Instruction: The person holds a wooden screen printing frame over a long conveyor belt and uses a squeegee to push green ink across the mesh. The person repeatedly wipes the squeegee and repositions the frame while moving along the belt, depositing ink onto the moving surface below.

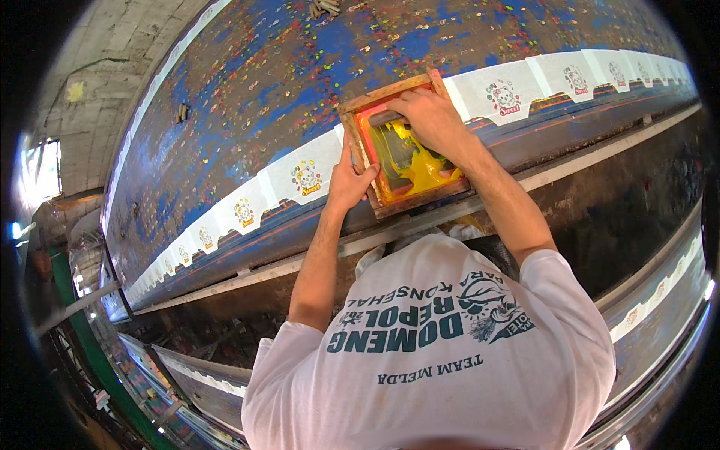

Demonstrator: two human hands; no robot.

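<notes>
A wooden-framed printing screen [422, 203] lies over the row of white printed sheets at the table's near edge. Wet yellow ink [431, 172] is pooled and streaked over its mesh, with red-orange along the inner border. My left hand [351, 181] grips the left side of the frame, thumb on top and fingers along the outer edge. Inside the frame, near its far end, my right hand [429, 116] is closed on a squeegee [385, 117]. Part of the squeegee is hidden under the fingers. The sheet beneath the screen is covered.
Printed sheets continue left [306, 178] and right [504, 99] along the long table [262, 90], which is spotted with blue and coloured ink. A pale rail [559, 172] runs along its near side. Another table with sheets [632, 315] stands behind me at the lower right.
</notes>
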